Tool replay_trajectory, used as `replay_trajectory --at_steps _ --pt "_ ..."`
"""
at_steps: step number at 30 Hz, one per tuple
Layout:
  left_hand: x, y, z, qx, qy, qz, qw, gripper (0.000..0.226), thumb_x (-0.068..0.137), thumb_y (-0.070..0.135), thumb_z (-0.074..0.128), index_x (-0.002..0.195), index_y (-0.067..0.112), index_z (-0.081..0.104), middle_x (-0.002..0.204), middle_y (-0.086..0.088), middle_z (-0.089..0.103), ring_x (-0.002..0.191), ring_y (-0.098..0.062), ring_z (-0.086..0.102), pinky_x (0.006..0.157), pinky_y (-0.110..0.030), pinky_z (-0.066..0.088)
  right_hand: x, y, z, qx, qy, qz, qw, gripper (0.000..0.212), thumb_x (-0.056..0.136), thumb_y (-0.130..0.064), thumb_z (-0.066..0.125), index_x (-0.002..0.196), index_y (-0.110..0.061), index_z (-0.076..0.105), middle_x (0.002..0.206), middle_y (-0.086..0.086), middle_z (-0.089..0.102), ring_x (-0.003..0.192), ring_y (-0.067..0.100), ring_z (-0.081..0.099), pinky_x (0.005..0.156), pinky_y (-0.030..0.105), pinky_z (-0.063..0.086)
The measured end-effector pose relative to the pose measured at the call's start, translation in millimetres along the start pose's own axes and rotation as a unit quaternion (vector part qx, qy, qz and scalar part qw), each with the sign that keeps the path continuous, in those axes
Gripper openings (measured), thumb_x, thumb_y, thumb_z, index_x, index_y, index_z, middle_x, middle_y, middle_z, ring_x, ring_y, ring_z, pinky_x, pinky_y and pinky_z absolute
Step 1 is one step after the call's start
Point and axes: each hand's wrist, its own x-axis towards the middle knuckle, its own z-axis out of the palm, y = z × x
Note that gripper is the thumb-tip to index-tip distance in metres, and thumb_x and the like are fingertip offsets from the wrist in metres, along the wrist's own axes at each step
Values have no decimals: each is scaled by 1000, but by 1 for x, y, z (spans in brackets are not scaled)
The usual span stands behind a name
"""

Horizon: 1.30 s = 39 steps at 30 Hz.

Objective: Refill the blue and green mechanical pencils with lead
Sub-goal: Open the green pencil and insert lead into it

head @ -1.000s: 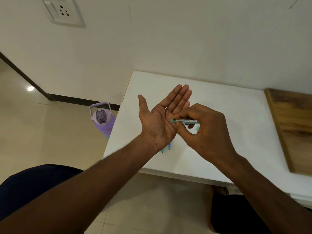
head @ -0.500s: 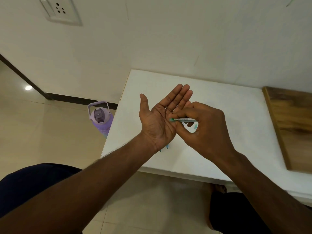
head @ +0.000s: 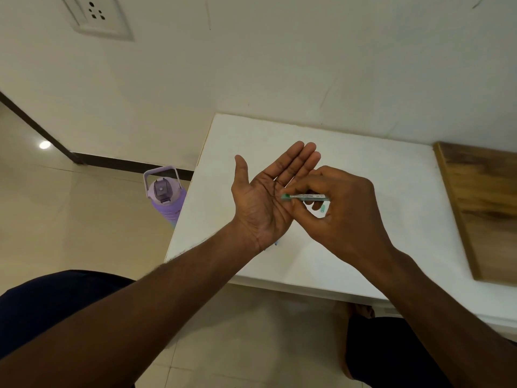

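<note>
My left hand [head: 263, 203] is held flat and palm up above the white table [head: 377, 175], fingers straight. My right hand [head: 341, 214] pinches a thin clear lead tube [head: 306, 196] with a green end, lying level, its green end touching the left palm. A fine dark lead [head: 273, 195] seems to stick out from that end onto the palm. A small green cap [head: 323, 209] shows between the lower fingers of my right hand. The pencils lie on the table under my left hand; only a bluish tip [head: 276, 243] peeks out by the wrist.
A wooden board [head: 486, 208] lies on the right side of the table. A purple water bottle [head: 165, 197] stands on the tiled floor by the table's left edge. A wall with a socket [head: 95, 15] is behind. My knees are below the near edge.
The tube's green end has slid slightly left onto the palm. My left hand now covers more of the pencils' tips. Both hands keep the same pose.
</note>
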Motion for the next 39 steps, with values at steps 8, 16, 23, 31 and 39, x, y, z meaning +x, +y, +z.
replay_trajectory --at_steps 8,16,23,31,39 --pt "0 3 4 -1 18 5 1000 103 97 83 20 139 -1 63 144 -20 64 131 -32 65 111 -43 52 0 5 4 -4 7 8 1000 26 88 -29 82 107 -10 82 98 3 80 79 12 66 81 9 45" --pt "-2 11 15 77 146 9 986 76 105 67 33 120 6 77 131 -15 74 116 -27 74 95 -39 63 1 10 6 21 49 20 998 19 88 -24 83 101 -11 82 93 1 80 78 14 70 78 19 56" --pt "-9 8 -2 421 301 99 850 22 104 39 63 88 33 78 82 12 77 79 -14 75 67 -20 60 3 21 -3 23 98 42 994 17 91 -24 81 105 -16 81 97 -4 78 79 9 69 79 10 55" --pt "-11 5 9 469 219 135 845 13 97 46 71 88 42 80 94 11 80 78 -6 73 64 -17 57 6 29 -5 17 123 28 992 15 91 -23 81 105 -16 80 96 -7 77 79 10 69 78 16 58" --pt "-11 7 7 537 221 180 794 2 96 40 73 95 40 75 89 20 77 77 -9 73 60 -17 56 1 29 -1 27 117 45 992 16 92 -24 81 105 -17 80 97 -5 78 80 11 70 79 18 59"
